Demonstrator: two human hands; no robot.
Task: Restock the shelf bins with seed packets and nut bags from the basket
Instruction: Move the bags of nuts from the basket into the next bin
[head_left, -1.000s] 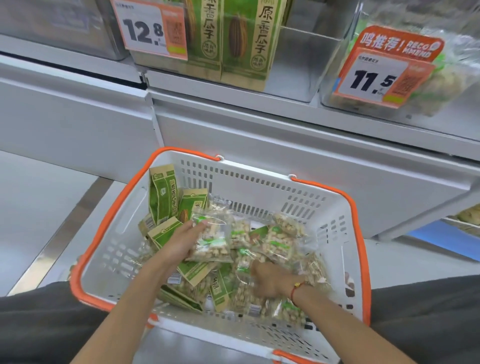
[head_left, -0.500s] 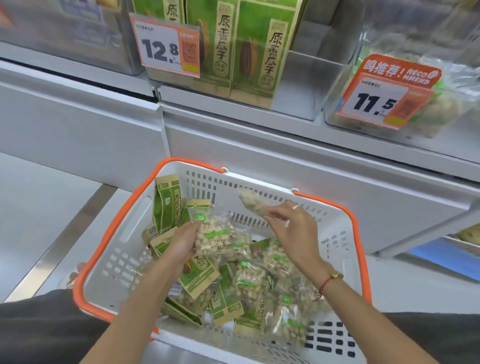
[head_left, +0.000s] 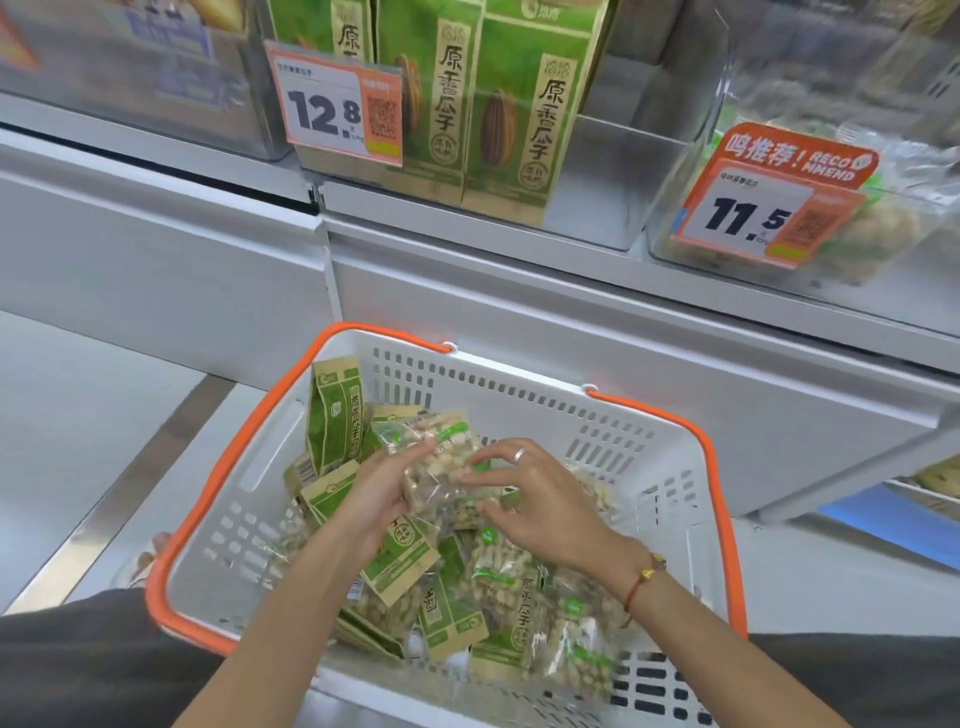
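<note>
Forearms: yours entered from the bottom edge, converging over the basket (head_left: 670, 470); a red cord bracelet (head_left: 640, 584) sat on the right wrist.
Basket: white with an orange rim, on your lap or just before it; which, you could not tell.
Loose stock: green seed packets (head_left: 400, 566) and clear nut bags (head_left: 501, 566) lay jumbled under both hands, overlapping; no count was possible.
Left hand (head_left: 376, 499): fingers and thumb curled round the held nut bags (head_left: 439, 462); it carried the bundle from the left side.
Right hand (head_left: 535, 506): fingers spread wide, tips pressing the bundle's right face; a ring showed on one finger. Whether it pinched the film or only steadied it, you could not tell.
Bundle axis: long way ran up and away from you, top end tilted toward the far wall of the basket.
Upright packet (head_left: 337, 415): one seed packet stood on end against the left wall, just beside the bundle.
Key relation: the nut bin (head_left: 883, 228) lay up and to the right of your hands, well apart; the right hand was the nearer one.
Seed bin (head_left: 597, 208): straight above, with tall green packets and bare room at its right.
Tags: 12.8 tag (head_left: 335, 106) on the seed bin, 11.5 tag (head_left: 769, 200) on the nut bin.
Hidden: the bundle's underside, the bag count in it, the nut bin's fill behind its tag.
Cut off: both bins' tops; shelf at far left blurred.
</note>
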